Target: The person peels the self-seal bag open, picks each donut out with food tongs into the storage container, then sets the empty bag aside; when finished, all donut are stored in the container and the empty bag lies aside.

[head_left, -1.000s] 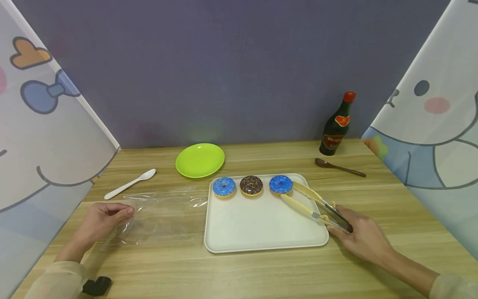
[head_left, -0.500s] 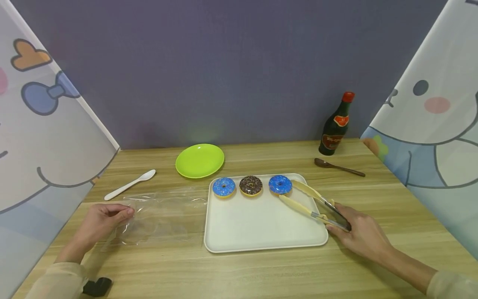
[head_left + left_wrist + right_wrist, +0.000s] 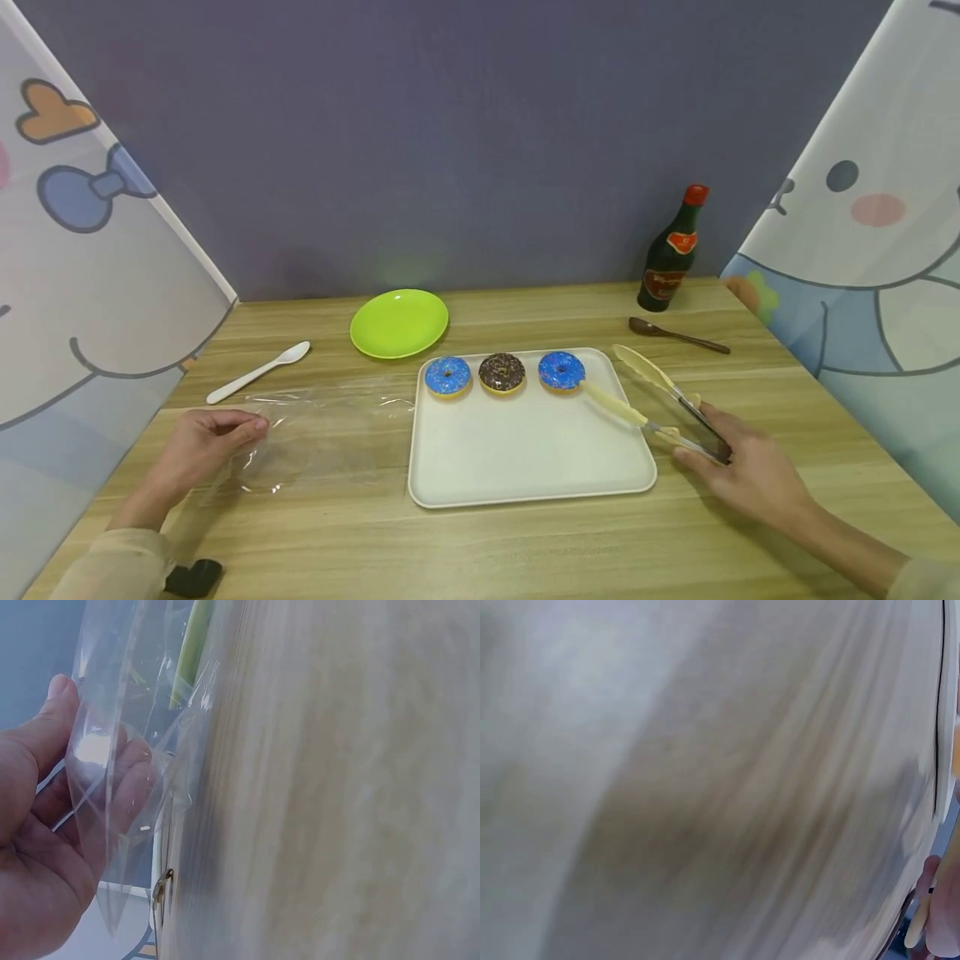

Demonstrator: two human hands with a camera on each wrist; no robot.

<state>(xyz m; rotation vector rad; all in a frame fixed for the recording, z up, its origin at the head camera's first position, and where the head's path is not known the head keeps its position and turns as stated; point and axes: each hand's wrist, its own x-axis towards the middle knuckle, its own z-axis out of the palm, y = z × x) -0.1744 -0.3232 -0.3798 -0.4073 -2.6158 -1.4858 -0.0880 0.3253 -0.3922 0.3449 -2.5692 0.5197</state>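
My left hand (image 3: 213, 442) pinches the edge of a clear plastic bag (image 3: 322, 442) that lies along the table; the left wrist view shows the bag (image 3: 124, 772) between thumb and fingers. In my right hand (image 3: 757, 471) is a pair of tongs (image 3: 667, 392) with cream tips and metal arms, spread apart. One tip is close to the right blue donut (image 3: 562, 372); the other lies beyond the tray's right side. A chocolate donut (image 3: 502, 373) and another blue donut (image 3: 447, 377) sit along the back of the white tray (image 3: 525, 458).
Behind the bag lie a white spoon (image 3: 258, 372) and a green plate (image 3: 400, 324). A dark bottle with a red cap (image 3: 666, 258) stands at the back right, near a brown wooden spoon (image 3: 678, 335). Printed panels flank the table (image 3: 480, 550).
My right hand has drawn the tongs right and slightly back from the right blue donut, and their tips have spread wider. My left hand stays in place on the bag.
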